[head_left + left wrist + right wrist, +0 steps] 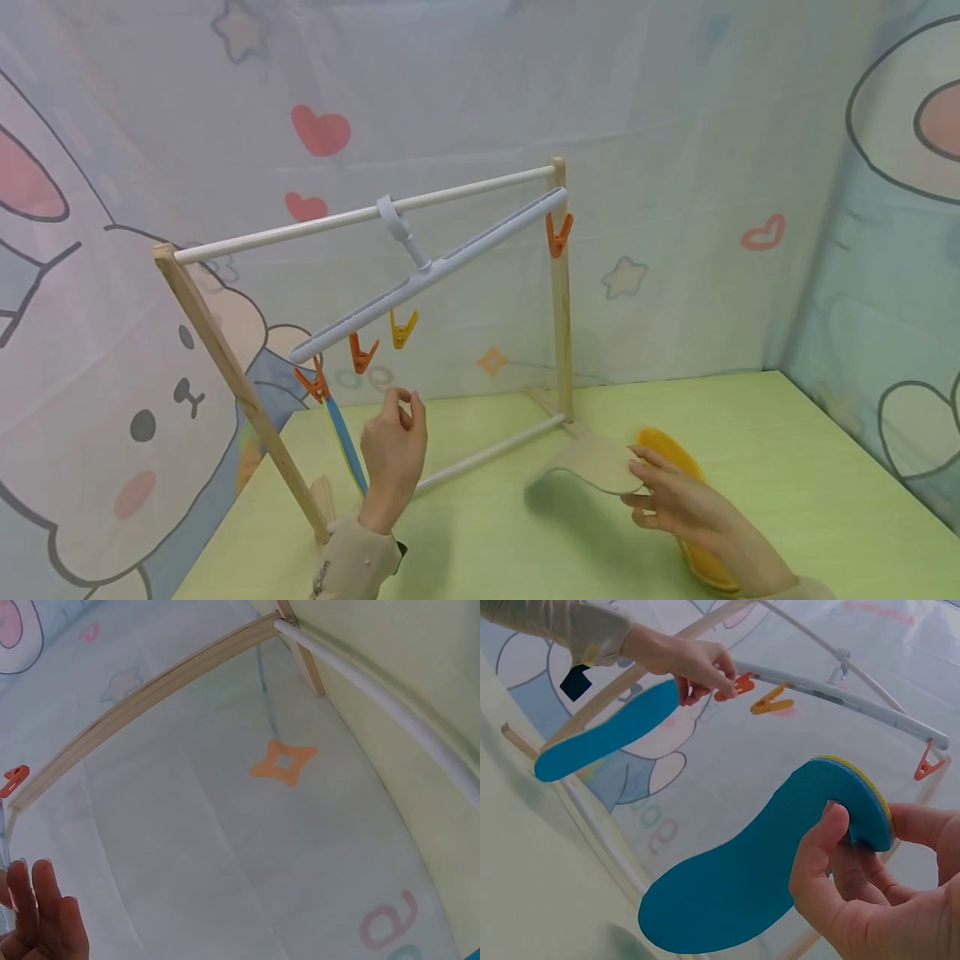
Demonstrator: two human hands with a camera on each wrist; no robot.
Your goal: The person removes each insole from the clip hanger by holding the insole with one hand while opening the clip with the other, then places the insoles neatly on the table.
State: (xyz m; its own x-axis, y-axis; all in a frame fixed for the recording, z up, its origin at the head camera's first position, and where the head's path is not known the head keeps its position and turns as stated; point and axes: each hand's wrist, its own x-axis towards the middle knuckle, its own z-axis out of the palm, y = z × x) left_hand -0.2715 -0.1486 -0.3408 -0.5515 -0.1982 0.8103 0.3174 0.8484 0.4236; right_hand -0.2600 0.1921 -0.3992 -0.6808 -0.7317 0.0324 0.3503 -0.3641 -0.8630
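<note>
My right hand (678, 504) pinches one end of an insole (592, 465) between thumb and fingers, above the table. Its cream face shows in the head view; in the right wrist view its blue face (735, 881) and yellow edge appear, the gripped end bent. My left hand (393, 454) is raised below the hanger (427, 279), fingers loosely bent and holding nothing. Near it hang an orange clip (362, 354) and a yellow clip (402, 330). A second blue insole (611, 735) hangs from the orange clip (312, 382) at the hanger's left end, partly behind my left hand.
The hanger hooks over the white top bar (285, 233) of a wooden-post rack (240, 387). Another orange clip (558, 236) hangs at its right end. A long yellow piece with a rounded end (667, 446) lies on the green table (795, 467), partly beneath my right hand.
</note>
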